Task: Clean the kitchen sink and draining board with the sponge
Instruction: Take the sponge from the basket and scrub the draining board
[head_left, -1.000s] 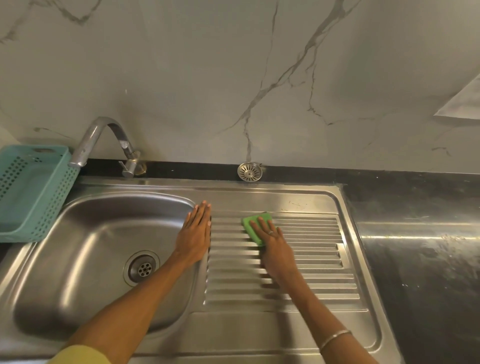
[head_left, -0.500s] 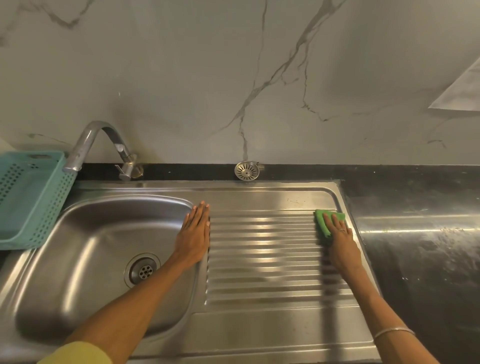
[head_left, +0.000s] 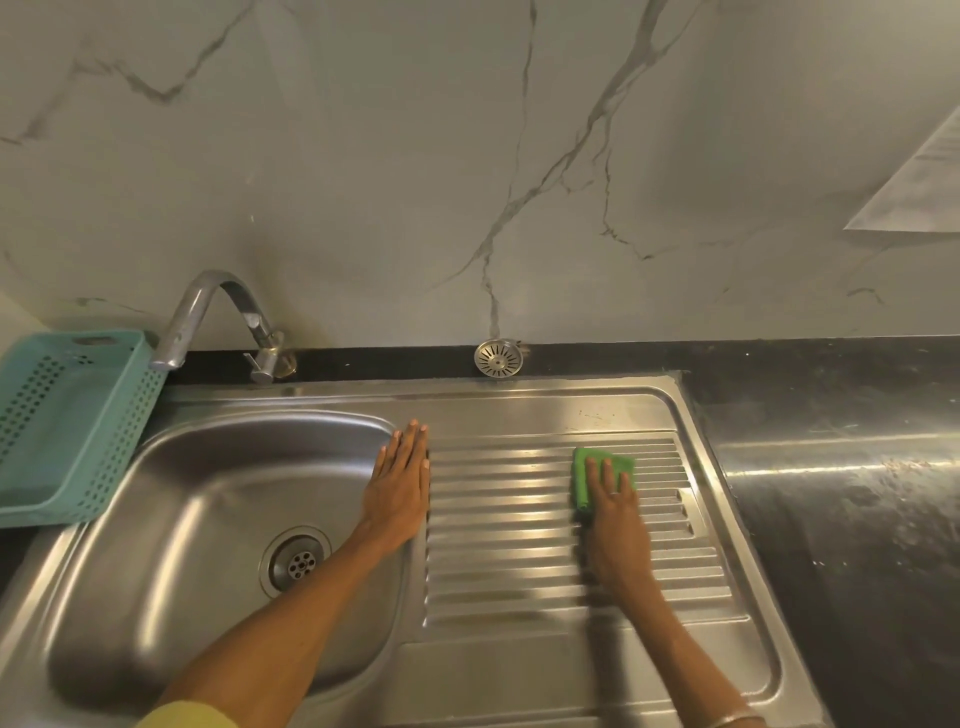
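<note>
Two hands in play: both flat on the steel, neither curled round anything.
Right hand (head_left: 615, 512): fingers straight, pressing down on the sponge (head_left: 602, 475), far part of the draining board (head_left: 519, 525), right of centre.
Left hand (head_left: 399, 483): fingers straight & together, palm down on the strip btwn sink bowl (head_left: 171, 519) and ribs; reads as a brace, carrying nothing.
Sponge: green, lying across the far ribs, mostly under the right fingers, left edge showing.
Change, last 1 s: sponge went from centre-left of the ribs out to the far-right edge, now back approx. mid-right. Left hand hasn't shifted.
Meaning: side-to-side passes along the far ribs, so scrubbing is under way; probably just the far rows covered so far.
Still to do, by my guess: nearer ribs, flat near apron of the board, whole bowl incl. drain (head_left: 297, 562).
Next call: work the strokes nearer row by row, pressure kept into the grooves.
Risk: sponge catching on the rib ends at right.
Around: tap (head_left: 208, 312) far left, teal basket (head_left: 67, 415) left of bowl, loose strainer (head_left: 497, 357) on far ledge, dark tabletop (head_left: 831, 519) at right.
</note>
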